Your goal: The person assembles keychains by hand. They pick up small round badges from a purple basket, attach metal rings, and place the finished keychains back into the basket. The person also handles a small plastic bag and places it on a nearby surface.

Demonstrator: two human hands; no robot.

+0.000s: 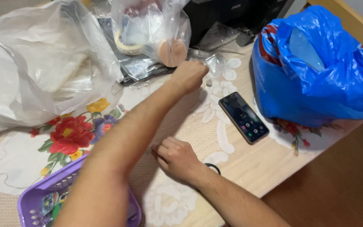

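Observation:
My left hand (pixel 189 75) reaches far across the flowered tablecloth (pixel 215 138). Its fingers are closed in a fist at the edge of crinkled clear plastic (pixel 215 63), just below a clear bag holding tape rolls (pixel 152 33). My right hand (pixel 175 157) rests on the cloth nearer to me, its fingers pinched together at a tiny dark spot. Whether either hand holds something is too small to tell. A black ring (pixel 213 168) lies partly under my right wrist.
A dark smartphone (pixel 244 117) lies screen-up to the right of my hands. Beyond it stands a bulging blue plastic bag (pixel 316 71). Large clear bags (pixel 43 63) fill the left. A purple basket (pixel 30 204) sits under my left forearm. The table edge (pixel 299 172) runs diagonally at right.

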